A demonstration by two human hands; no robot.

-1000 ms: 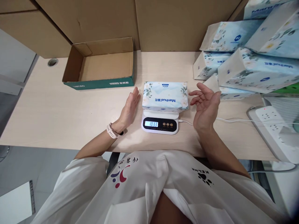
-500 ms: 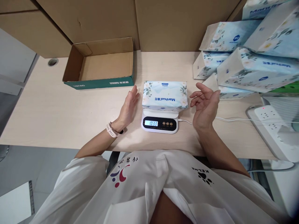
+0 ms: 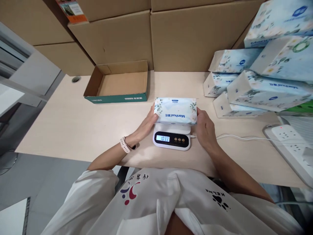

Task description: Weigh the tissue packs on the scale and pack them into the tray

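A pack of tissues, pale blue with flowers and Manhua lettering, lies on a white digital scale. The lit display reads 103.3. At the pack's left end, my left hand presses against it, the thumb on the near corner. My right hand grips the opposite end, its fingers partly hidden behind the pack. Between them the two hands hold the pack, which still rests on the scale's platform as far as I can see.
Beyond my left hand stands a shallow green cardboard box with nothing in it. More tissue packs are stacked at the right. A white cable runs from the scale towards a power strip. Large cartons line the back.
Both hands have closed in from beside the pack and now grip its two ends. The view has tilted up, showing more of the cartons. The reading stays the same.
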